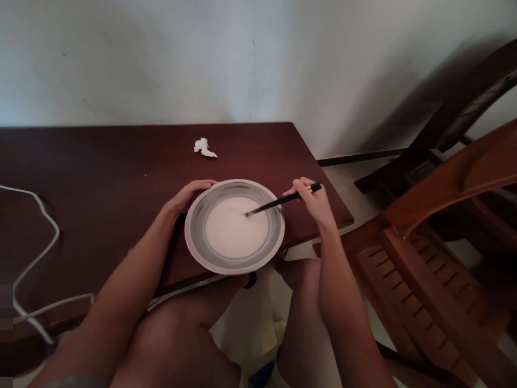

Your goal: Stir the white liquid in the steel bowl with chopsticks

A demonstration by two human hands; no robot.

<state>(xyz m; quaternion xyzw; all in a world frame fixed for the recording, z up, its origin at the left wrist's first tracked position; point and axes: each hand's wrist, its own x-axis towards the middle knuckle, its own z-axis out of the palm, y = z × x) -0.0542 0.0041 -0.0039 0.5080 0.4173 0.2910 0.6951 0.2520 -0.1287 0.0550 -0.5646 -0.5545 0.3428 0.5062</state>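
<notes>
A wide metal bowl (197,229) sits at the front edge of the dark table, its near rim reaching past that edge. Inside is a smooth, whitish liquid (234,231). My left hand (193,194) holds the bowl's far left side, with the fingers along the outside just under the rim and partly hidden. Black chopsticks (278,202) with yellow bands are closed in my right hand (310,196), above the bowl's right rim. They slant down to the left, and their tips dip into the liquid near the bowl's middle.
A crumpled white tissue (204,147) lies on the dark red-brown table (113,167) behind the bowl. A white cable (50,215) curves over the table's left side. Wooden chairs (404,269) stand at the right, and a pale wall (181,64) rises behind the table.
</notes>
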